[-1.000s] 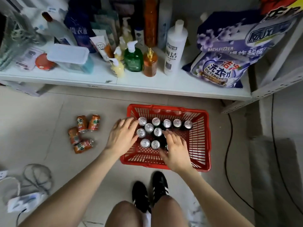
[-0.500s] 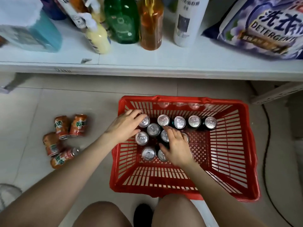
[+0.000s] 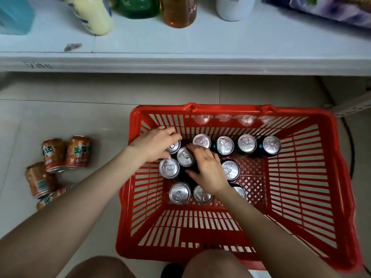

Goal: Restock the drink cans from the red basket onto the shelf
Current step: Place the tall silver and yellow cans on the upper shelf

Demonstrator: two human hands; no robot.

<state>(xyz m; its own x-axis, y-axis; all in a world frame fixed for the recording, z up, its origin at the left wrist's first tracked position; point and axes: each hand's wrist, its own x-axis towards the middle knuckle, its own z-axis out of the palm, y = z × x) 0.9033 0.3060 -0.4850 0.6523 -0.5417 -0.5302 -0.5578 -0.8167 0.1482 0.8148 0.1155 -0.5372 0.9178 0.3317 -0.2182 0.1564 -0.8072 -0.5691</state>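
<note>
Head view: red basket (image 3: 341, 177) sits on the tiled floor (image 3: 60, 117), just in front of the white shelf (image 3: 200, 43). The drink cans (image 3: 225, 145) stand upright inside w/ silver tops up, clustered in the basket's far-left part: a row along the back wall, the rest nearer. None are on the shelf.

Left hand (image 3: 158, 144) reaches in over the left rim, fingers curled down round the back-left can (image 3: 172, 147), gripping it from above. Right hand (image 3: 208, 169) lies over the middle of the cluster, fingers spread and slightly bent. Whatever is under the palm is hidden, so can't tell if it holds anything. Its forearm partly covers one front can (image 3: 240, 192).

Four orange cans (image 3: 77, 151) on the floor left of the basket, some upright, some tipped. On the shelf: yellow bottle (image 3: 94, 15), green bottle (image 3: 138, 7), amber bottle (image 3: 178, 13), white bottle (image 3: 232, 9), all cut off by the top edge.
</note>
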